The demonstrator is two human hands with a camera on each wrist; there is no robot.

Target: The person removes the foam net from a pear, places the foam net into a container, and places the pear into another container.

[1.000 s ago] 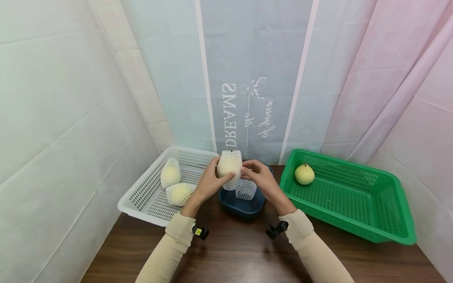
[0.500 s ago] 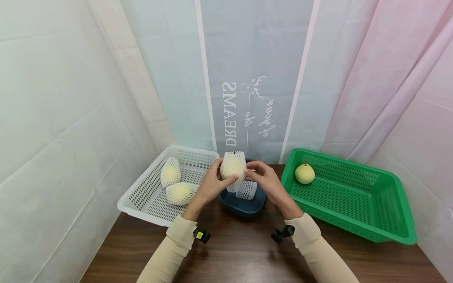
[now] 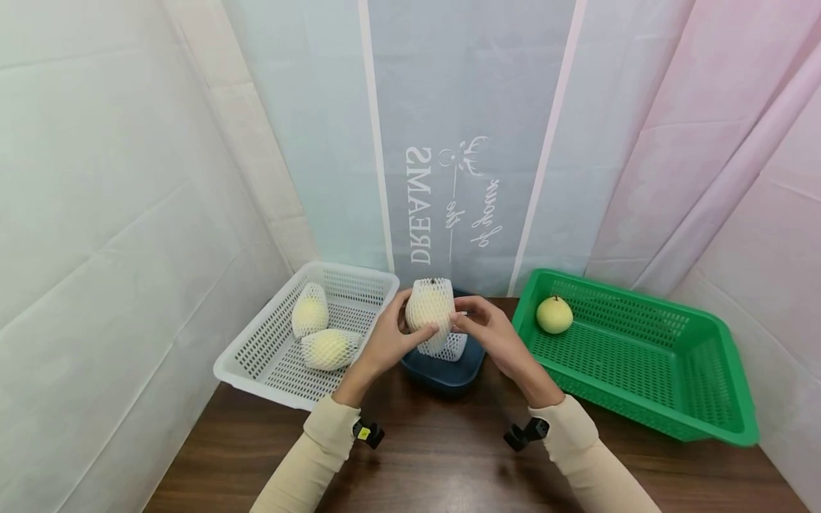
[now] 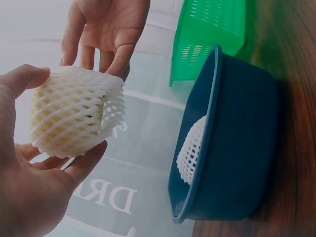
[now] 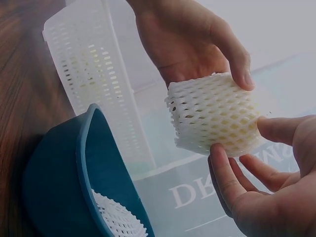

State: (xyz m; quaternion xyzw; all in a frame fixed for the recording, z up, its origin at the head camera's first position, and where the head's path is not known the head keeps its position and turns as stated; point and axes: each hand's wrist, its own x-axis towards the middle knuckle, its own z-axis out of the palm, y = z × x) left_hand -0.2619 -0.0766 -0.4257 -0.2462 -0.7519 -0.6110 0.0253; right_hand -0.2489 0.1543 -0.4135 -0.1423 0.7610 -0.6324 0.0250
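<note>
A pear in a white foam net [image 3: 431,306] is held up between both hands above a dark blue basin [image 3: 442,377]. My left hand [image 3: 390,335] grips it from the left, thumb across the near side. On the right, my right hand [image 3: 490,331] has thumb and fingertips on the netted pear; in the right wrist view that hand [image 5: 276,182] touches it with curved fingers. The pear's dark stem end shows at the net's upper opening. Inside the basin lies another white foam net [image 4: 191,150], partly hidden by the basin wall.
To the left, a white perforated basket [image 3: 256,356] contains two netted pears [image 3: 330,349]. A green perforated basket [image 3: 641,377] on the right contains one bare pear [image 3: 554,315]. Everything stands on a dark wooden table [image 3: 442,456], with a printed curtain [image 3: 468,85] behind.
Both hands and the netted pear have shifted slightly right and nearer. The right forearm has swung a little outward. Baskets and basin have stayed put.
</note>
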